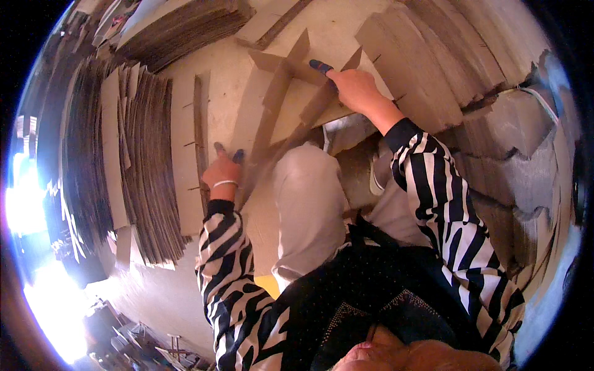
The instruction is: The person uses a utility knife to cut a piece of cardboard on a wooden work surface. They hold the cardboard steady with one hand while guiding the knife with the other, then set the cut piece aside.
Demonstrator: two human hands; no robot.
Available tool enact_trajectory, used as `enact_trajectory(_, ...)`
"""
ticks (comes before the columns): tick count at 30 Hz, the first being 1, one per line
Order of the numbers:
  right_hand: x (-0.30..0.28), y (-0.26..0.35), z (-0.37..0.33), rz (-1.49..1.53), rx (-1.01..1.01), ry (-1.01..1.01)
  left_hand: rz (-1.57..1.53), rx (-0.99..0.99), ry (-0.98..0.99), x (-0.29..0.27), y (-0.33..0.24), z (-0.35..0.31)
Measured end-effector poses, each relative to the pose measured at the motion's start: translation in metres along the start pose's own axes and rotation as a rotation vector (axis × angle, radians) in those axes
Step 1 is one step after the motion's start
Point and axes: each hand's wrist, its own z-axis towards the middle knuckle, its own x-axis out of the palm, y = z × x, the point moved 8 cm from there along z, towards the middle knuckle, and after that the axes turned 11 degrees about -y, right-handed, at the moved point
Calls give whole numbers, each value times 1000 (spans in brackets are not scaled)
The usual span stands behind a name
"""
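Several slotted brown cardboard strips [281, 83] stand on edge in front of me, crossing one another like a box divider. My right hand [356, 89] is at the far right part of this lattice, its index finger stretched over a crossing strip and the thumb lower on the near side, closed on a cardboard strip [317, 105]. Dark covers sit on its fingertips. To the left, my left hand [221, 171] has its thumb and index finger apart, beside a slotted strip [199, 123]; a dark cover caps one finger. Its other fingers are hidden.
A thick row of cardboard strips [151, 161] stands at the left, with another stack [185, 31] at the far left. Wide cardboard pieces [411, 68] lie at the right. Grey crumpled sheeting [526, 148] covers things beyond them. My knees [309, 191] are close below the lattice.
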Motion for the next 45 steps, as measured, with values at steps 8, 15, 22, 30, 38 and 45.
enact_trajectory(8, -5, 1, 8, -26, 12, -60, -680, 69, -304, -6, 21, -19)
enact_trajectory(15, 10, -15, 17, -20, 11, -16, -182, -87, -524, -78, 140, 38)
enact_trajectory(22, -44, -59, 10, 253, 308, -76, -1381, 196, -567, -62, 74, -40)
enact_trajectory(30, -72, -141, -116, -528, 231, -138, -1738, -32, -314, -24, -4, -61)
enact_trajectory(38, -141, -141, -95, -141, 306, -477, -951, 413, -325, -57, -37, -5)
enact_trajectory(45, -131, 37, -50, 576, -159, -479, -580, 460, -337, -88, -31, 16)
